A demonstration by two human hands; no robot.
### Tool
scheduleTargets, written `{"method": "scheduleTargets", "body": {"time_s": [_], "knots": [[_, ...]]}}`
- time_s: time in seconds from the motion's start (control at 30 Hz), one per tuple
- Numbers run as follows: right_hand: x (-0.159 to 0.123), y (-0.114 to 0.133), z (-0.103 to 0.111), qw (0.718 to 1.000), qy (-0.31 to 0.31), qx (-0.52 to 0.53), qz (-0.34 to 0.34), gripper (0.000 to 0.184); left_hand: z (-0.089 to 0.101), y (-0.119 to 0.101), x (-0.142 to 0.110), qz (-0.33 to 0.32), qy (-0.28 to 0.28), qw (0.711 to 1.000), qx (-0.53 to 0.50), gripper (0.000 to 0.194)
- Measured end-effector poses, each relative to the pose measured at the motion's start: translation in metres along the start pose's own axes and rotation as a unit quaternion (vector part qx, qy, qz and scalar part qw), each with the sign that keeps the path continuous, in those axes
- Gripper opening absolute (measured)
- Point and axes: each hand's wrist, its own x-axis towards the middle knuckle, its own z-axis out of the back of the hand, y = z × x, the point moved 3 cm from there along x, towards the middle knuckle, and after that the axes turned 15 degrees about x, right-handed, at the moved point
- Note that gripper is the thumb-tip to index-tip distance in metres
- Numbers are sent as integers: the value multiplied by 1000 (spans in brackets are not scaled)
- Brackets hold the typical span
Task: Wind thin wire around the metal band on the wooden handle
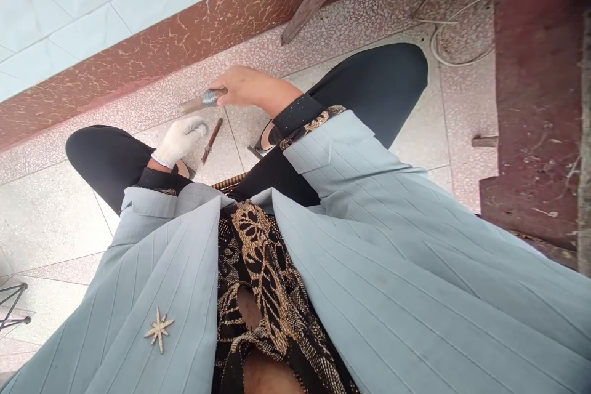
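The wire winding (pixel 210 98) looks metallic, the glove (pixel 176 140) matt knitted cloth.

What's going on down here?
Someone's bare right hand holds a brownish, stick-like piece bound with silvery wire. The left hand, in a white knit glove, is close to it; whether it holds anything is unclear. A thin, reddish-brown stick lies on the pale tiled floor near the glove.

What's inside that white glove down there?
The person's left hand is inside the white glove. A bit of bare wrist shows where the glove ends. The skin further in is covered, so it can't be seen.
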Motion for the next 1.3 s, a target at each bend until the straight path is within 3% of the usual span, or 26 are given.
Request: {"method": "scheduleTargets", "body": {"time_s": [0.1, 0.23, 0.3, 0.37, 0.43, 0.5, 0.57, 0.63, 0.67, 0.73, 0.8, 0.87, 1.03, 1.17, 1.3], "knots": [[4, -7, -7, 996, 43, -58, -48, 19, -2, 2, 0, -9, 5, 1000, 11, 16], [5, -22, -18, 971, 210, 10, -111, 34, -4, 6, 0, 0, -6, 1000, 18, 16], [0, -23, -18, 946, 295, 97, -92, 41, -4, 8, 1, 12, -10, 1000, -6, 15], [-4, -17, -12, 927, 317, 199, -12, 47, -3, 12, 3, 36, -38, 997, -57, 14], [-4, -8, -1, 903, 253, 330, 105, 51, -2, 16, 4, 67, -82, 988, -113, 16], [1, -3, 10, 859, 126, 456, 194, 54, -1, 19, 6, 77, -96, 982, -146, 21], [7, -2, 15, 827, -3, 523, 205, 52, -4, 18, 6, 54, -61, 986, -147, 21], [12, -4, 13, 849, -100, 498, 146, 49, -6, 14, 5, 23, -16, 991, -130, 18], [12, -5, 12, 884, -134, 436, 103, 49, -6, 12, 4, 11, -2, 993, -120, 17], [10, -5, 11, 954, -166, 249, 27, 49, -5, 8, 2, -2, 3, 995, -96, 17], [4, -4, 10, 984, -159, 80, -13, 45, -2, 5, 0, -1, -8, 997, -70, 18], [-1, -3, 8, 990, -136, -4, -31, 37, 0, 3, -1, 5, -17, 999, -50, 18], [-3, 0, 2, 992, -40, -93, -74, 29, 2, 5, 0, 23, -55, 998, -12, 16], [-1, -7, -6, 983, 90, -77, -142, 30, 3, 10, 3, 55, -96, 994, 14, 17], [0, -13, -10, 975, 157, 3, -160, 42, 4, 13, 3, 60, -120, 991, -1, 18]]}}
